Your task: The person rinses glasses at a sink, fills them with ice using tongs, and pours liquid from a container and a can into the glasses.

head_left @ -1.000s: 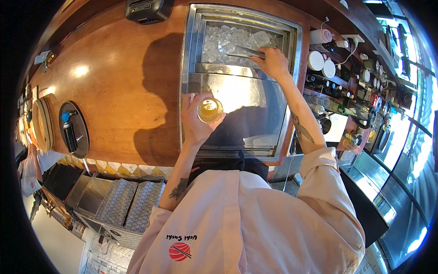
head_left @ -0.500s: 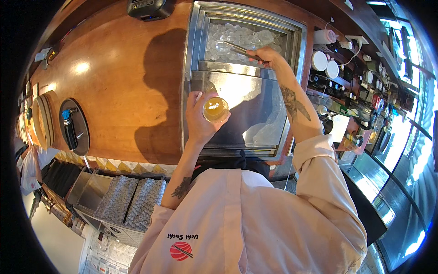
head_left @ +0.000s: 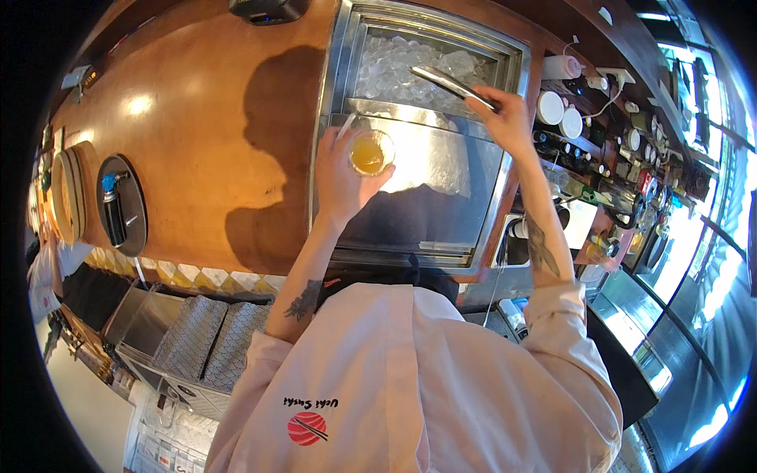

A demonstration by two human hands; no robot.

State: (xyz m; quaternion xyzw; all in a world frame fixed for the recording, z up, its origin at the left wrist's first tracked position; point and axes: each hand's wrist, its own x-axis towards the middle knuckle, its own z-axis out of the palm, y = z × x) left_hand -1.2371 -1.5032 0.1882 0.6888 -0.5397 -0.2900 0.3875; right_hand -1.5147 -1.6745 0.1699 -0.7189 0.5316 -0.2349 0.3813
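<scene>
My left hand (head_left: 337,177) is wrapped round a clear glass (head_left: 371,153) with yellow liquid in it, held above the steel cover (head_left: 434,169). A thin white stick (head_left: 346,126) shows by its fingertips; I cannot tell whether the hand grips it. Closed round a pair of metal tongs (head_left: 451,83) is my right hand (head_left: 509,124), at the right edge of the ice well. The tongs' tips point left, above the ice cubes (head_left: 394,71). Whether anything sits between the tips cannot be made out.
The wooden counter (head_left: 189,134) stretches to the left, bearing a dark oval tray (head_left: 136,217) with a blue-topped torch (head_left: 114,205). A black device (head_left: 268,8) stands at the far edge. White-lidded containers (head_left: 550,108) and bottles crowd the right side. A person's sleeve (head_left: 43,276) shows far left.
My right hand has drawn the tongs to the right, from low over the ice to above its right part. The left hand with the glass has shifted slightly away from my body.
</scene>
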